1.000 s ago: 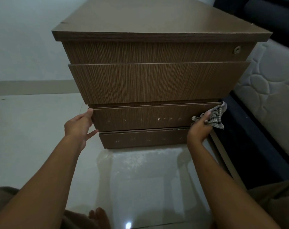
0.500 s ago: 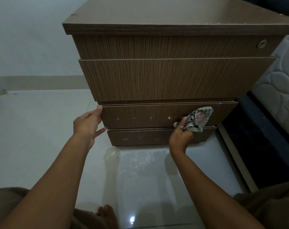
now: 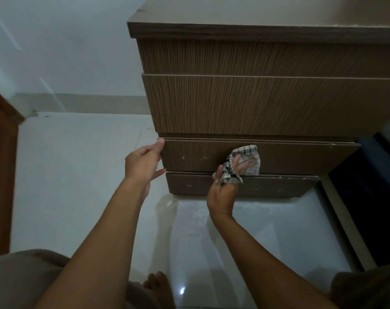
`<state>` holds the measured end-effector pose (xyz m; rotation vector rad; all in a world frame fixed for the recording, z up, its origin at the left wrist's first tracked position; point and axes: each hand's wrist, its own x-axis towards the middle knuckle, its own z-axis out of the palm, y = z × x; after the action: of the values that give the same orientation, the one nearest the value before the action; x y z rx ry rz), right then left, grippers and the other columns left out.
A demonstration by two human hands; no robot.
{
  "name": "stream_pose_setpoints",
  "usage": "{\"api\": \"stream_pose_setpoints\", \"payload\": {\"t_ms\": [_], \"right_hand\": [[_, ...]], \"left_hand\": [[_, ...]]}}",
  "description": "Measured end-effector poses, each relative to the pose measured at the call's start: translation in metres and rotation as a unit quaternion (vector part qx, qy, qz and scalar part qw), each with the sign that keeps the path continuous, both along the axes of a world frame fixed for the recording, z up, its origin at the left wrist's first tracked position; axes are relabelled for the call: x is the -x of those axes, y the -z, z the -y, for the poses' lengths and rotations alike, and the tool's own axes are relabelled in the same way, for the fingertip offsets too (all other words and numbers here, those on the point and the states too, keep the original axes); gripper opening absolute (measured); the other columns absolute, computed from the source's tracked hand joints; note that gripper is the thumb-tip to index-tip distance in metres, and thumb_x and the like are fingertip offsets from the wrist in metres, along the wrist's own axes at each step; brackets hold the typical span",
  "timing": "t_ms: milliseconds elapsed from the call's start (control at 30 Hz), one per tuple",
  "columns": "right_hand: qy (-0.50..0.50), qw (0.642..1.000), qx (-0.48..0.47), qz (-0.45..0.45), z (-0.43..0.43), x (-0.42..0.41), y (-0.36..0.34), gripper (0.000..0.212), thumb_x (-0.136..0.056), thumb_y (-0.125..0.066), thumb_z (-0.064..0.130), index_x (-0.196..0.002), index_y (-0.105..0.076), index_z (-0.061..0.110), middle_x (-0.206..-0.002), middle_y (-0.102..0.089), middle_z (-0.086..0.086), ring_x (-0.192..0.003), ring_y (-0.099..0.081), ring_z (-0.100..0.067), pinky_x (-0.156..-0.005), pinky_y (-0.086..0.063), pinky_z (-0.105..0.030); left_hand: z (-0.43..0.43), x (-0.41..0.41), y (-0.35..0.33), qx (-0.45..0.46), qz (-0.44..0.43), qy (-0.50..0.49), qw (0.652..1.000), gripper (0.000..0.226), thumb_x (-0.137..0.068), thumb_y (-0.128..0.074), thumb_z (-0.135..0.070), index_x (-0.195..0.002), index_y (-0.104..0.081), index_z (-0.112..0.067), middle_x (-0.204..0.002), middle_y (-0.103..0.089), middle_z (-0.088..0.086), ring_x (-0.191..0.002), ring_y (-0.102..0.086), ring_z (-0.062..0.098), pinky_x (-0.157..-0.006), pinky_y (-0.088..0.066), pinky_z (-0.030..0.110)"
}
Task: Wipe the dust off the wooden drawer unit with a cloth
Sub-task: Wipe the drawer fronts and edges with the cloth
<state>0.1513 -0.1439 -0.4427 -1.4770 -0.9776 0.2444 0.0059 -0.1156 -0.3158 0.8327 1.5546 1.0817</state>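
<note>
The brown wooden drawer unit (image 3: 256, 103) stands on the floor in front of me, its lower drawer fronts speckled with pale dust marks. My right hand (image 3: 223, 192) grips a checked cloth (image 3: 245, 163) and presses it against the front of the third drawer (image 3: 301, 157), left of its middle. My left hand (image 3: 142, 163) rests on the left end of that same drawer, thumb at the top corner, fingers straight along the side.
Glossy white tiled floor (image 3: 78, 175) spreads to the left and below the unit. A brown wooden door edge (image 3: 0, 175) stands at the far left. A dark bed base (image 3: 372, 186) lies to the right. My knees and a bare foot (image 3: 158, 286) show at the bottom.
My right hand has slid the cloth leftward along the third drawer front, from its right end to left of the middle. The left hand stays at the drawer's left end.
</note>
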Motion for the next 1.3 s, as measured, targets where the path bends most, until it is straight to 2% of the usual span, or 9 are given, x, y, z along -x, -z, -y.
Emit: {"api": "stream_pose_setpoints", "payload": {"t_ms": [100,300,467,633,733,833,967,1100,1300], "right_hand": [[-0.005,1.0,0.02,0.005,-0.008,0.019,0.007,0.06,-0.098,-0.044,0.006,-0.148,-0.012,0.018,-0.157,0.013,-0.01,-0.145,0.02,-0.008,-0.121,-0.008,-0.05],[-0.111,0.993,0.045,0.008,-0.002,0.065,0.002,0.067,-0.097,-0.049,0.004,-0.148,-0.011,0.026,-0.157,0.016,0.0,-0.141,0.024,0.005,-0.114,0.005,-0.009],[-0.205,0.977,0.058,0.006,-0.001,0.09,0.002,0.07,-0.094,-0.047,-0.002,-0.149,-0.013,0.027,-0.159,0.01,0.001,-0.147,0.017,-0.007,-0.117,0.003,-0.018],[-0.318,0.944,0.072,0.042,0.002,0.095,0.001,0.085,-0.083,-0.042,-0.016,-0.149,-0.014,0.029,-0.16,0.004,0.003,-0.149,0.014,-0.011,-0.12,0.002,-0.026],[-0.365,0.92,0.138,0.023,0.012,0.09,-0.008,0.083,-0.086,-0.042,-0.011,-0.148,-0.028,0.043,-0.159,-0.025,0.003,-0.145,-0.022,-0.005,-0.115,-0.024,-0.018],[-0.328,0.912,0.244,-0.021,0.034,0.082,-0.013,0.034,-0.09,-0.042,0.007,-0.116,-0.064,0.01,-0.097,-0.068,-0.002,-0.078,-0.059,0.009,-0.066,-0.048,-0.018],[-0.246,0.93,0.221,-0.16,0.07,0.083,-0.012,0.019,-0.101,-0.047,0.014,-0.11,-0.064,0.012,-0.098,-0.071,0.003,-0.088,-0.066,0.003,-0.075,-0.053,-0.016],[-0.091,0.931,0.172,-0.309,0.074,0.087,-0.026,0.015,-0.099,-0.05,0.019,-0.112,-0.055,0.015,-0.084,-0.063,0.009,-0.064,-0.061,0.009,-0.056,-0.047,-0.006],[-0.083,0.949,0.189,-0.238,0.025,0.087,-0.028,0.042,-0.098,-0.047,0.032,-0.131,-0.053,0.007,-0.109,-0.067,-0.014,-0.095,-0.066,-0.024,-0.072,-0.053,-0.024]], "left_hand": [[-0.001,0.002,0.0,0.003,-0.008,0.005,1.0,0.013,-0.092,-0.063,-0.038,-0.094,-0.063,-0.025,-0.118,-0.064,-0.001,-0.114,-0.06,0.019,-0.084,-0.057,0.039],[-0.003,0.008,-0.004,0.023,-0.019,0.025,0.999,0.014,-0.088,-0.067,-0.041,-0.081,-0.061,-0.031,-0.109,-0.064,-0.005,-0.101,-0.061,0.014,-0.076,-0.052,0.033],[-0.01,0.015,-0.008,0.037,-0.024,0.059,0.997,0.023,-0.087,-0.07,-0.039,-0.094,-0.07,-0.017,-0.105,-0.071,-0.002,-0.09,-0.065,0.009,-0.07,-0.039,0.022],[-0.02,0.019,-0.012,0.057,-0.075,0.074,0.993,0.044,-0.084,-0.072,-0.041,-0.114,-0.068,-0.009,-0.107,-0.063,0.001,-0.098,-0.055,0.015,-0.085,-0.033,0.025],[-0.024,0.021,-0.017,0.062,-0.108,0.097,0.987,0.048,-0.084,-0.072,-0.04,-0.116,-0.066,-0.005,-0.109,-0.063,0.004,-0.098,-0.056,0.019,-0.084,-0.035,0.025],[-0.026,0.025,-0.02,0.073,-0.112,0.131,0.982,0.049,-0.087,-0.069,-0.039,-0.12,-0.064,-0.004,-0.119,-0.069,0.006,-0.104,-0.062,0.018,-0.086,-0.032,0.029],[-0.024,0.026,-0.02,0.077,-0.101,0.141,0.982,0.051,-0.087,-0.069,-0.04,-0.122,-0.062,-0.005,-0.123,-0.068,0.006,-0.106,-0.065,0.015,-0.091,-0.028,0.032],[-0.021,0.023,-0.021,0.067,-0.1,0.137,0.983,0.05,-0.088,-0.067,-0.04,-0.124,-0.061,-0.006,-0.128,-0.065,0.005,-0.109,-0.065,0.016,-0.104,-0.032,0.04],[-0.019,0.026,-0.017,0.046,-0.07,0.129,0.988,0.048,-0.087,-0.07,-0.039,-0.12,-0.063,-0.004,-0.117,-0.07,0.006,-0.098,-0.068,0.013,-0.091,-0.039,0.032]]}}
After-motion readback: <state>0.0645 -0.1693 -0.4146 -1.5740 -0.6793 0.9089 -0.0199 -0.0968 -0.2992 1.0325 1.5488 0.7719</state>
